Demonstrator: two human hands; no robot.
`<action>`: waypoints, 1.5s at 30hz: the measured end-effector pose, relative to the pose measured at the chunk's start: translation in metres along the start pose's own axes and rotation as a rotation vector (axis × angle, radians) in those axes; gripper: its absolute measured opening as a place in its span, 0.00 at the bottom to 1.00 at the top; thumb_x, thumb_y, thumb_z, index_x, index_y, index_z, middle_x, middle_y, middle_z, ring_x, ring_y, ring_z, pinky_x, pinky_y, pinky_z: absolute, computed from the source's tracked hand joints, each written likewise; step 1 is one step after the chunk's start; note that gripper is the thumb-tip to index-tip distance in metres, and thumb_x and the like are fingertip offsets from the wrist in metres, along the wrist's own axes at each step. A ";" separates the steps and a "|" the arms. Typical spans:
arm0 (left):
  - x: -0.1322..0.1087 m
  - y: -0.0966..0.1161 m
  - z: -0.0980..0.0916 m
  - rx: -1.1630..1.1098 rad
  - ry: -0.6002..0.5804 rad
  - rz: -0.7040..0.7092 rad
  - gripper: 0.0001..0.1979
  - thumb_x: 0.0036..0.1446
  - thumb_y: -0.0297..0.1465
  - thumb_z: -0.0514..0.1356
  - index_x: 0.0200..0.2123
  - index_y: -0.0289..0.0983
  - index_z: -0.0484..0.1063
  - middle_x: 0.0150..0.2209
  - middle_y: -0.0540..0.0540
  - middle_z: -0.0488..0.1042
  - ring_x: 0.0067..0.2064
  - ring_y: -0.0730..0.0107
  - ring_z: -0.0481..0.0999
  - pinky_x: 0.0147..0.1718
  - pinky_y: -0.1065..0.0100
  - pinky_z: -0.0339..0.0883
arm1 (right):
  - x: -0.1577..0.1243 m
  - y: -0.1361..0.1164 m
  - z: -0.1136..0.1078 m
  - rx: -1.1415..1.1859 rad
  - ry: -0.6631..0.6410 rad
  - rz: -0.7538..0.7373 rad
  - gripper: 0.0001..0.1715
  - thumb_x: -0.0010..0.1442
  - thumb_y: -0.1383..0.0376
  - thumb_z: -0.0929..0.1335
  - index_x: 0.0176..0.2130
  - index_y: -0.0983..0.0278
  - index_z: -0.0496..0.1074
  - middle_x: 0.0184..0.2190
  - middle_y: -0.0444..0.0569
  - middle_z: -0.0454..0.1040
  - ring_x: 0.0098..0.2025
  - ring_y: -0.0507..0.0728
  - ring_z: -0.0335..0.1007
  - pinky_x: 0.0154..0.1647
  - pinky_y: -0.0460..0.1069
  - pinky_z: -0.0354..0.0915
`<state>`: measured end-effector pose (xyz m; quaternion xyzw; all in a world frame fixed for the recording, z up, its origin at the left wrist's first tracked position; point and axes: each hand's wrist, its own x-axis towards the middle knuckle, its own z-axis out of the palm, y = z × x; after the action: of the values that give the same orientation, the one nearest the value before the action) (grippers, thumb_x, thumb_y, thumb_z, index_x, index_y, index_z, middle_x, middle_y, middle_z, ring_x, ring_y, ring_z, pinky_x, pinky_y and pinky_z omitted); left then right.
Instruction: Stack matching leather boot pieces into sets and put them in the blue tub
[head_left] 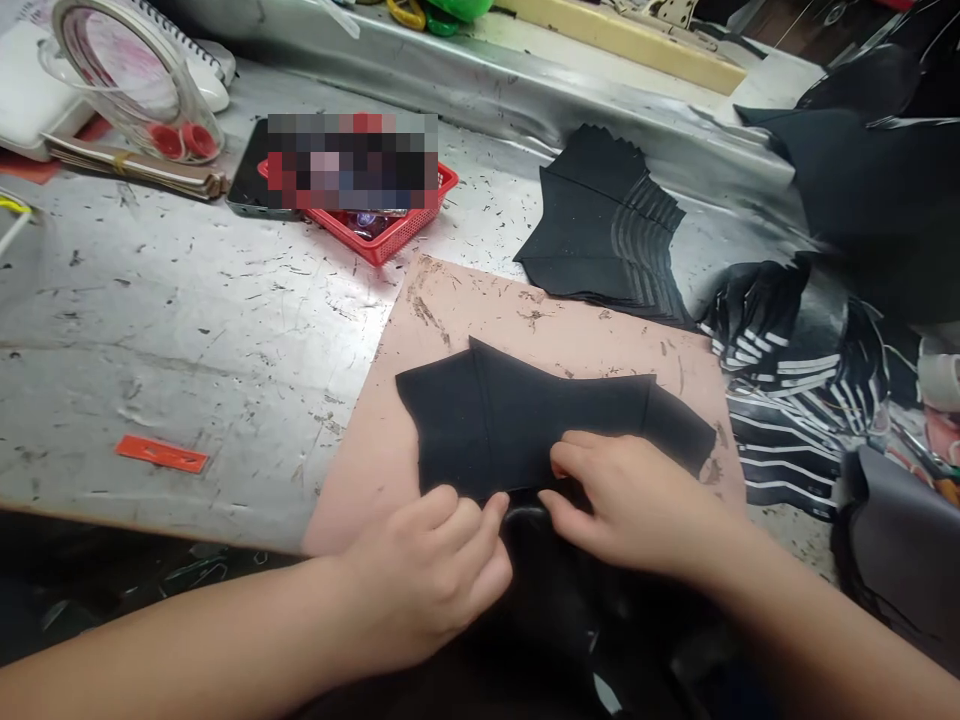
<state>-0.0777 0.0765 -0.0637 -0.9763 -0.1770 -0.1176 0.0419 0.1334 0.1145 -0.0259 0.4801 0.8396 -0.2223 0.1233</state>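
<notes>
A black cut fabric piece (525,415) with stitched seams lies on a pink work mat (480,310) at the near edge of the metal table. My left hand (435,570) is curled, its fingers pinching the piece's near edge. My right hand (630,500) rests on the piece's lower right, with thumb and fingers closed on the same edge. Both hands sit close together, almost touching.
A fanned stack of matching black pieces (607,230) lies behind the mat. A red basket (397,235), a phone (251,185) and a clear tape holder (127,70) stand at the back left. An orange tag (161,454) lies left. Black-and-white striped parts (795,390) pile at the right.
</notes>
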 end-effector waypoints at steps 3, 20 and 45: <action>0.000 0.001 0.004 -0.011 0.059 -0.004 0.14 0.54 0.24 0.49 0.41 0.31 0.70 0.46 0.36 0.73 0.41 0.60 0.71 0.39 0.61 0.60 | -0.009 0.010 0.000 0.138 -0.026 0.006 0.09 0.56 0.67 0.61 0.24 0.63 0.62 0.23 0.43 0.66 0.25 0.51 0.63 0.25 0.45 0.55; 0.021 -0.014 0.003 -0.029 -0.068 0.067 0.15 0.48 0.26 0.52 0.41 0.33 0.70 0.49 0.39 0.71 0.28 0.66 0.64 0.25 0.64 0.53 | -0.031 0.018 0.011 -0.073 0.148 0.134 0.16 0.60 0.61 0.59 0.23 0.63 0.61 0.19 0.43 0.63 0.20 0.51 0.60 0.21 0.47 0.49; 0.063 -0.037 0.018 -0.167 -0.158 0.164 0.20 0.56 0.24 0.50 0.53 0.29 0.64 0.37 0.42 0.70 0.30 0.68 0.64 0.28 0.65 0.59 | -0.040 0.027 0.019 -0.056 0.192 0.156 0.14 0.61 0.65 0.59 0.24 0.63 0.63 0.24 0.43 0.63 0.20 0.49 0.56 0.21 0.46 0.44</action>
<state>-0.0299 0.1340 -0.0647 -0.9937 -0.0891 -0.0511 -0.0442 0.1764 0.0871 -0.0328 0.5596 0.8134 -0.1414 0.0726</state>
